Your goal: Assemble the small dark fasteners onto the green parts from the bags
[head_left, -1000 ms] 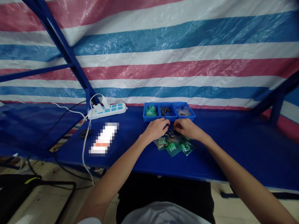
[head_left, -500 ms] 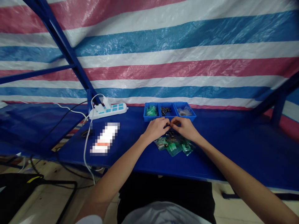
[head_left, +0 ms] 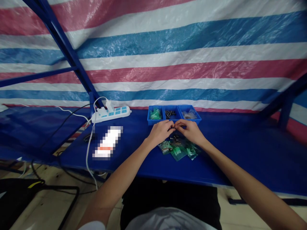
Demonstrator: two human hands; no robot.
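One blue tray (head_left: 155,122) stands near the rear edge of the blue table (head_left: 240,143). Its left compartment contains green pieces (head_left: 155,114); the middle, small black parts (head_left: 170,113); the right, clear plastic (head_left: 190,114). Just in front of it, the left hand (head_left: 161,130) and the right hand (head_left: 189,130) meet at the fingertips, fingers drawn together; whether they pinch a part cannot be told. Transparent bags (head_left: 178,152) with green contents lie on the table, nearer the body than the fingertips.

Anything between the hands (head_left: 160,131) too small for recognition, the white-and-orange oblong (head_left: 108,141) a blur of coarse blocks
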